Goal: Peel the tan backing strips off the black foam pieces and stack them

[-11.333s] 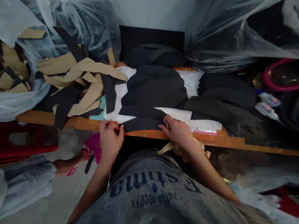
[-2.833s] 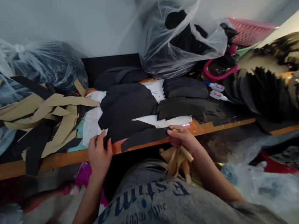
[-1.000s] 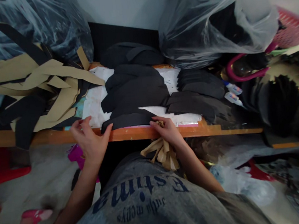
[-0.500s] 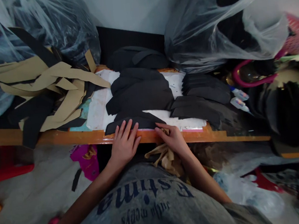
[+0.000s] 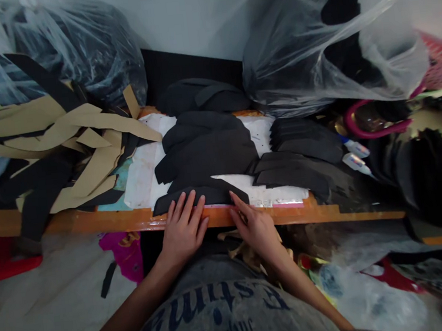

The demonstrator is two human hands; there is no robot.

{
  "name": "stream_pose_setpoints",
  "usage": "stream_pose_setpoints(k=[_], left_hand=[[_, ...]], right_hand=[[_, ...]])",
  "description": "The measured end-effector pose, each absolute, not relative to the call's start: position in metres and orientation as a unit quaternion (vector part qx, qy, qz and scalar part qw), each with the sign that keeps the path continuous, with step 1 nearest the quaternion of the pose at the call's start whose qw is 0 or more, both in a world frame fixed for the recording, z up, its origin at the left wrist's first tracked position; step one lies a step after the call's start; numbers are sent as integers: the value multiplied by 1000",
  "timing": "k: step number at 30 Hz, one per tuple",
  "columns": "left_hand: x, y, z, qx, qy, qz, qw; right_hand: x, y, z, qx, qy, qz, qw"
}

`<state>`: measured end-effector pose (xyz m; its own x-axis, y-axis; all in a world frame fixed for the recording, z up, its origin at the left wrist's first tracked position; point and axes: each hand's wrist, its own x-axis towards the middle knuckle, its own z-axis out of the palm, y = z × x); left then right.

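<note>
A long black piece (image 5: 204, 194) lies along the front edge of the wooden table (image 5: 124, 218). The spread fingers of my left hand (image 5: 183, 222) rest flat on its left part. At its right end, the index fingertip of my right hand (image 5: 254, 222) touches the lower edge, with the thumb held apart below. Nothing shows between those fingers; the other fingers are curled under. Behind are overlapping black pieces (image 5: 211, 148) on white paper (image 5: 139, 179), and more black pieces (image 5: 292, 168) lie to the right.
Tan and black strips (image 5: 98, 162) heap at the left, one overhanging the edge. Clear plastic bags (image 5: 86, 48) stand behind them and at the back right. Small white bottles (image 5: 357, 164), a pink basket (image 5: 441, 60) and black stacked pieces (image 5: 429, 175) are at the right.
The tan scrap by my right hand's fingers has left them and tan material now lies below the hand. My left hand stays on the black piece. The whole view has shifted slightly.
</note>
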<state>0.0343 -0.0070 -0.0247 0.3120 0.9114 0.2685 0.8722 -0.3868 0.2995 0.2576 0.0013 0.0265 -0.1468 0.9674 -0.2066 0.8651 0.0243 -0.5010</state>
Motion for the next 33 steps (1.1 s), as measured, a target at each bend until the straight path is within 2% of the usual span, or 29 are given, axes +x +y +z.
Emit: stream_pose_setpoints(k=[6, 10, 14, 16, 19, 21, 24, 29, 33], left_hand=[[33, -8, -26, 809, 550, 202, 47], [35, -8, -26, 809, 550, 202, 50], [41, -6, -19, 793, 575, 191, 64], [42, -6, -14, 785, 589, 178, 69], [29, -6, -10, 770, 608, 176, 80], [14, -6, -10, 738, 642, 193, 73], [-7, -1, -13, 709, 668, 222, 49], [-24, 5, -20, 739, 600, 304, 44], [-27, 2, -22, 738, 597, 308, 55]], right_hand=[[260, 4, 27, -687, -700, 197, -7], [286, 12, 36, -738, -660, 142, -14], [285, 8, 49, -654, -735, 179, 9], [274, 4, 51, -626, -752, 204, -23], [266, 1, 50, -666, -718, 190, -60], [269, 2, 49, -701, -690, 174, -38], [272, 8, 46, -695, -693, 189, 40], [263, 28, 39, -678, -685, 224, 146], [262, 36, 36, -653, -675, 262, 222]])
